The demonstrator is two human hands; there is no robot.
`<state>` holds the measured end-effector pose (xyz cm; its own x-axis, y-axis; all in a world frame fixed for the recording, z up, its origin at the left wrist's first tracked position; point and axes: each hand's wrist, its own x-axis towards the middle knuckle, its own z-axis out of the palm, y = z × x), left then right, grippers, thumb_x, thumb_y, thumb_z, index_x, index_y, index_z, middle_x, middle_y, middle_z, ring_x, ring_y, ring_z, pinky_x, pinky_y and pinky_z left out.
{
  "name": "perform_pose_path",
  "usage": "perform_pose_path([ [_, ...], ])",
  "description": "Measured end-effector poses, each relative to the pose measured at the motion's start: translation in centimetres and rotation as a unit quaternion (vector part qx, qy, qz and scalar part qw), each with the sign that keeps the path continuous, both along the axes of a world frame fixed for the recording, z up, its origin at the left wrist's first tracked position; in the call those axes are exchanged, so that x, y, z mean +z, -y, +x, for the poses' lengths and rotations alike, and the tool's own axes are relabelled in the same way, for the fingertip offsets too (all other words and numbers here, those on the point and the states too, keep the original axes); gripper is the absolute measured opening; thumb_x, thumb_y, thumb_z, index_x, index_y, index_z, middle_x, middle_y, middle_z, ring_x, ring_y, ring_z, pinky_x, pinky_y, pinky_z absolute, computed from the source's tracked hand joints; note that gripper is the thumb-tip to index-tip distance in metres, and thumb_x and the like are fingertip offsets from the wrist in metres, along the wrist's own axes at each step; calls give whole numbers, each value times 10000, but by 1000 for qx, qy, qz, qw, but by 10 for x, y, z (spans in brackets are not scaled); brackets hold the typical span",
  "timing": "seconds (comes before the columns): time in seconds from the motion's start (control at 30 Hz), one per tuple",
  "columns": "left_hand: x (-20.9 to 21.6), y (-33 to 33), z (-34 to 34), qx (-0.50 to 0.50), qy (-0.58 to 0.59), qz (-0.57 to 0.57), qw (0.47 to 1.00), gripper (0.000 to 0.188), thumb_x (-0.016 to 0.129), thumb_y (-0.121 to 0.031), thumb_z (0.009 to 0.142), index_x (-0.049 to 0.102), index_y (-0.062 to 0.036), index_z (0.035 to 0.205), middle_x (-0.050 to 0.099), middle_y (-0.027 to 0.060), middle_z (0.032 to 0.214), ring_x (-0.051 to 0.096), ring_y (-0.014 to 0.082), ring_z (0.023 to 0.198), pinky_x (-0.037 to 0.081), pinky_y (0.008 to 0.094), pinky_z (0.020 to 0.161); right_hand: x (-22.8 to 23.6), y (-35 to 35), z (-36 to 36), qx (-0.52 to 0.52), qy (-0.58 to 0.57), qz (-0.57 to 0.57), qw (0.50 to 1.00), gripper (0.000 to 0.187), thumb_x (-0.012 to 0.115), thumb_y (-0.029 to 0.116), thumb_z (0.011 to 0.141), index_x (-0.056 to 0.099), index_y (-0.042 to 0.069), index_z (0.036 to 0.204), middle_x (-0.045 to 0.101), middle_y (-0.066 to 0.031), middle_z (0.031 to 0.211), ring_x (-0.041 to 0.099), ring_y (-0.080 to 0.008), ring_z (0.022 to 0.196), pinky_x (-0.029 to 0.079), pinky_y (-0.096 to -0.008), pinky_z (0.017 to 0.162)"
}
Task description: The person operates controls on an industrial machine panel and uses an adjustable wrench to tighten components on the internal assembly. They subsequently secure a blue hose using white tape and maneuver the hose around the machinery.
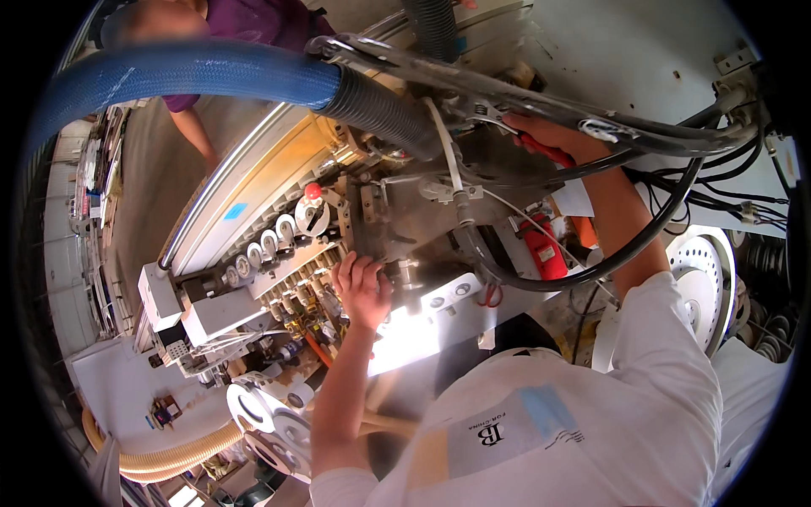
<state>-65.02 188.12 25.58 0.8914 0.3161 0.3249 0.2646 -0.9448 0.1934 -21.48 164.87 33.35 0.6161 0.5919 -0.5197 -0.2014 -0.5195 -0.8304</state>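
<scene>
My right hand (553,137) is raised beneath a black cable bundle and closed round the red handle of an adjustable wrench (505,127). The wrench's metal head points left, into the fittings at the top of the machine, where the cables partly cover the contact. My left hand (363,286) rests its slightly spread fingers on the machine beside a row of brass-coloured cylinders (296,291); nothing shows in its grip. Above it stands a red ball knob (313,191).
A thick blue hose (194,74) crosses the upper left, and a black cable (591,275) loops below my right arm. A red box-shaped item (543,247) and red-handled scissors (490,294) lie near my body. Another person (253,21) stands across the machine's long rail.
</scene>
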Motion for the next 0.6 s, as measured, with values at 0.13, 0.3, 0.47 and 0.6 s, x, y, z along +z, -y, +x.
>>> perform_pose_path([
  [0.13, -4, 0, -2, 2, 0, -10, 1000, 247, 720, -159, 848, 688, -153, 1093, 656, 27, 1263, 491, 317, 1429, 327, 578, 1210, -23, 33, 0, 32, 6, -25, 999, 400, 594, 461, 1124, 664, 69, 1084, 672, -20, 816, 593, -91, 624, 486, -289, 570],
  [0.3, -2, 2, -2, -3, -2, -10, 1000, 301, 724, -153, 823, 662, -143, 1118, 634, 33, 1258, 478, 296, 1428, 345, 595, 1212, -34, 61, -60, -112, -30, 43, 992, 347, 614, 374, 1121, 679, 42, 1043, 695, -48, 797, 661, -126, 637, 538, -299, 588],
  [0.47, 3, 1, -1, -8, -2, -3, 1000, 283, 724, -162, 829, 672, -147, 1107, 635, 33, 1264, 470, 298, 1443, 327, 592, 1221, -36, -6, -103, -121, 1, 110, 987, 317, 629, 325, 1111, 686, 20, 1044, 733, -83, 834, 690, -146, 659, 553, -313, 595],
  [0.6, 0, 0, -3, -1, -2, -9, 1000, 280, 725, -164, 830, 677, -152, 1105, 640, 28, 1259, 468, 299, 1452, 316, 583, 1231, -44, -48, -117, -145, -21, 123, 981, 298, 620, 278, 1115, 671, -12, 1074, 742, -108, 855, 708, -174, 675, 571, -333, 611],
])
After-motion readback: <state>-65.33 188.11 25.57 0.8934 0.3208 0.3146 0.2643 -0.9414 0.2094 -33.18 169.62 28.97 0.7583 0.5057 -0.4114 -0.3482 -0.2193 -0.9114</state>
